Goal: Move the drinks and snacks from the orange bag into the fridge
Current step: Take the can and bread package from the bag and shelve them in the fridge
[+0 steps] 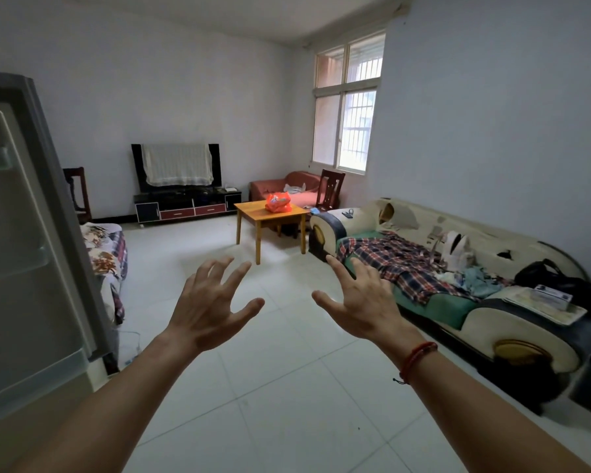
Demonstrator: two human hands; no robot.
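Observation:
The orange bag [278, 203] sits on a small wooden table [249, 211] far across the room. Its contents are too small to make out. The fridge door [24, 240] stands swung wide at the left edge, its inner shelves bare; the fridge's inside is out of view. My left hand [209, 308] and my right hand [364, 302] are stretched out in front of me over the floor, fingers spread, holding nothing. Both hands are well short of the table.
A long sofa [458, 278] strewn with clothes and bags runs along the right wall. A TV stand [185, 206] with a covered screen stands at the far wall, a red sofa [287, 186] and chair [331, 189] behind the table. White tiled floor [280, 370] stretches ahead.

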